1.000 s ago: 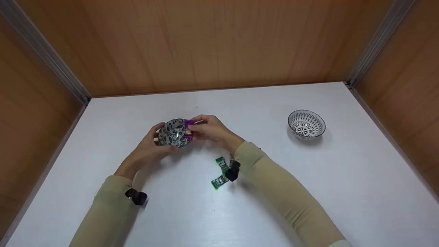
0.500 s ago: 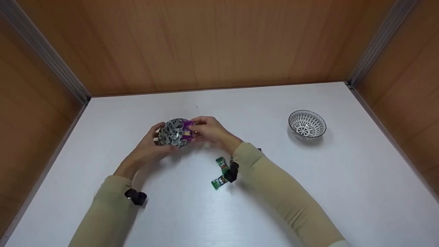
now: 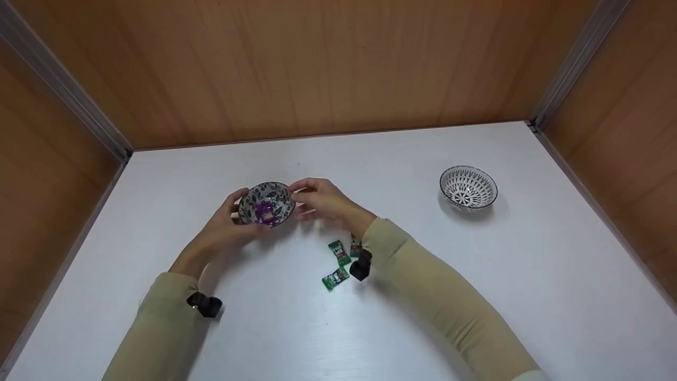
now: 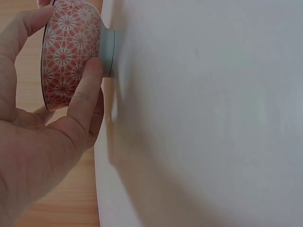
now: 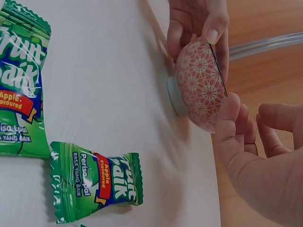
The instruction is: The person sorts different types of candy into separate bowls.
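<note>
My left hand (image 3: 225, 227) grips a small bowl (image 3: 283, 201) by its side, thumb near the rim. Inside, the bowl has a dark floral pattern; outside, the left wrist view shows red with white flowers and a pale foot. A purple-wrapped candy (image 3: 266, 212) lies in it. At the bowl's right rim is my right hand (image 3: 325, 202), its fingers loosely bent with nothing between them. In the right wrist view a fingertip (image 5: 232, 101) is right at the rim. Green apple-flavoured candies (image 3: 335, 278) lie on the table below my right wrist.
A second bowl (image 3: 468, 188), white with black marks, stands on the right of the white table (image 3: 296, 328). Wood-grain panels (image 3: 338, 63) enclose the back and both sides. A dark reddish-green candy wrapper (image 3: 355, 246) shows partly beside my right sleeve.
The purple candy has left my right fingers and dropped from the bowl's right rim into its bottom. My left hand keeps holding the bowl. The head view has shifted slightly.
</note>
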Tool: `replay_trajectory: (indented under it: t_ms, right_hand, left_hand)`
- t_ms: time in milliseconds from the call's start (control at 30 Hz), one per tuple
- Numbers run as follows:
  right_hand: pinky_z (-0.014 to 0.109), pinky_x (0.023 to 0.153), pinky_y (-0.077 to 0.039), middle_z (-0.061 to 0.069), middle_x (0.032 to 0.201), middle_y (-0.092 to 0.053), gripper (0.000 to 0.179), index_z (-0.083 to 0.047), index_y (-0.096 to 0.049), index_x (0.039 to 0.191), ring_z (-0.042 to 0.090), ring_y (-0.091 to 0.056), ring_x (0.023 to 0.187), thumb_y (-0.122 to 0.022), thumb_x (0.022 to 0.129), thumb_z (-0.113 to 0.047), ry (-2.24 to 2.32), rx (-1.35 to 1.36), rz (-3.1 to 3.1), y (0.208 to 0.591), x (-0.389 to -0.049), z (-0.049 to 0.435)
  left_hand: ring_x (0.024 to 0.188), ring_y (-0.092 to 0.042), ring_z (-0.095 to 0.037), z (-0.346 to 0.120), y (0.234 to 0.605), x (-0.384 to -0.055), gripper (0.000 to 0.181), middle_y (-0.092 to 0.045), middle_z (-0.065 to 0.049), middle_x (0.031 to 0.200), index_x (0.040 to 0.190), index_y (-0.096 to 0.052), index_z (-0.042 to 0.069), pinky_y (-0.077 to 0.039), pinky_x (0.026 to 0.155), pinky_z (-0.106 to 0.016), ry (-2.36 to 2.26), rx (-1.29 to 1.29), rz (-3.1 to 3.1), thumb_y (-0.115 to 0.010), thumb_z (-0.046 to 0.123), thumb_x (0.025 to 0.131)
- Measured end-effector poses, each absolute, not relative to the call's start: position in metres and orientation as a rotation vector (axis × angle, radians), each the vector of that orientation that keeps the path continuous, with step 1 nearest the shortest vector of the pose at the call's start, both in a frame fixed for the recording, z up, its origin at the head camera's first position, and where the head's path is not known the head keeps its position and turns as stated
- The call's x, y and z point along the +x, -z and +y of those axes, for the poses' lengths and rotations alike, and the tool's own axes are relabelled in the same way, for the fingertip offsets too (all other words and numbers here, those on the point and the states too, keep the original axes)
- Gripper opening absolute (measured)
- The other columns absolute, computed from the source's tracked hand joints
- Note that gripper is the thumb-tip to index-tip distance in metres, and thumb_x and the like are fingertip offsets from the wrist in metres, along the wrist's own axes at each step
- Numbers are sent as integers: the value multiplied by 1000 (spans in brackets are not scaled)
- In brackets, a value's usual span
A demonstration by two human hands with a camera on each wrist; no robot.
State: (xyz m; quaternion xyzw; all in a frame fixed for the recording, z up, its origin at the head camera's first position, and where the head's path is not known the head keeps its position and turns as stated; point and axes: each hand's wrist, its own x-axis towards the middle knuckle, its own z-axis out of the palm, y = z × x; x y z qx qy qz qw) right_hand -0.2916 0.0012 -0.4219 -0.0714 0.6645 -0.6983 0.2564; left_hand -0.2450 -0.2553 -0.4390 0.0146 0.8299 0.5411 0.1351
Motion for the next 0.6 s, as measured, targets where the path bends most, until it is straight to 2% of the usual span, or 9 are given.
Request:
replay_trajectory:
  t_ms: [100,333,433,600]
  right_hand:
    - [38,84,-60,18,128,-58,35,-2,-59,135,33,-65,102,-63,102,-14,1849,-229,1822,418,-290,8]
    - [35,85,-59,23,137,-53,34,-5,-58,135,20,-64,93,-61,103,-17,1711,-341,1871,412,-283,27]
    - [37,87,-59,24,136,-52,30,-8,-61,131,23,-63,98,-61,104,-19,1639,-397,1890,409,-276,42]
    - [38,87,-59,17,131,-55,28,-13,-63,129,31,-63,107,-63,103,-23,1491,-490,1968,403,-264,73]
  left_hand:
    - [133,-41,-36,-254,437,-246,116,-30,-18,155,163,-12,26,-40,107,-48,-1551,31,2405,-90,30,76]
    - [137,-37,-37,-256,439,-243,119,-25,-18,159,164,-10,28,-34,112,-51,-1561,18,2387,-91,32,76]
    - [137,-37,-37,-256,439,-243,118,-25,-18,159,164,-11,28,-34,112,-52,-1560,20,2388,-90,33,76]
    - [134,-39,-36,-256,438,-245,117,-28,-17,156,163,-12,28,-37,110,-50,-1559,22,2388,-90,31,77]
